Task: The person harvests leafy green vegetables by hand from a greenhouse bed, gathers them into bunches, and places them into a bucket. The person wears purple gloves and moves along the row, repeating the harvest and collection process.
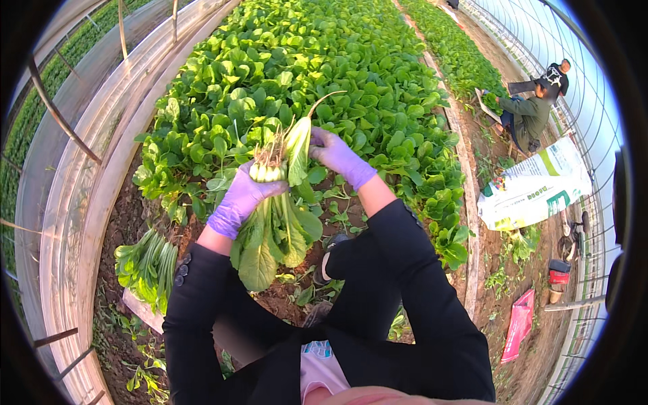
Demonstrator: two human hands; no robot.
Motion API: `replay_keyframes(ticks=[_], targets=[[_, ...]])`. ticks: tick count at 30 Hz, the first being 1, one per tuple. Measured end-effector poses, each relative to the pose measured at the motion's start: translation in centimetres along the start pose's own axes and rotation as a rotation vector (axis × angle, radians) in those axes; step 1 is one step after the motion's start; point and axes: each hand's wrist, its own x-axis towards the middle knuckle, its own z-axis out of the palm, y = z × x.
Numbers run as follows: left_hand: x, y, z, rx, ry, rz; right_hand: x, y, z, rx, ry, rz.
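My left hand (248, 195), in a purple glove, grips a bunch of leafy greens (263, 243) by the pale stems. The roots point up and the leaves hang down. My right hand (334, 152), gloved the same way, is at the right side of a single upturned plant (298, 147) with a long root, beside the bunch. Its fingers are partly hidden behind the leaf, so their hold cannot be told. To the left, a pile of cut greens (147, 268) lies on a pale board (142, 310).
A dense bed of leafy greens (314, 66) grows ahead. Plastic sheeting (76, 177) runs along the left. At right are a wooden edging (463, 152), a white printed sack (536, 187), a pink bag (519, 324) and two people, one in a green jacket (531, 119).
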Motion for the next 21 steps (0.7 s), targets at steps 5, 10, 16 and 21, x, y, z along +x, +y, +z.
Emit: replay_keyframes(ticks=[5, 10, 16, 21], targets=[[-0.4, 0.4, -0.6, -0.148, -0.059, -0.007, -1.3, -2.7, 6.4, 0.569, -0.219, 0.008], [-0.5, 1.8, 0.9, -0.223, -0.128, 0.117, -1.5, -4.4, 4.8, 0.245, 0.016, -0.136], [0.2, 0.8, 0.5, -0.303, 0.037, 0.217, -3.4, -1.9, 5.8, -0.256, 0.048, -0.157], [0.9, 0.3, 1.3, -0.234, 0.172, 0.284, -3.6, -1.6, 6.4, -0.547, 0.04, -0.43]])
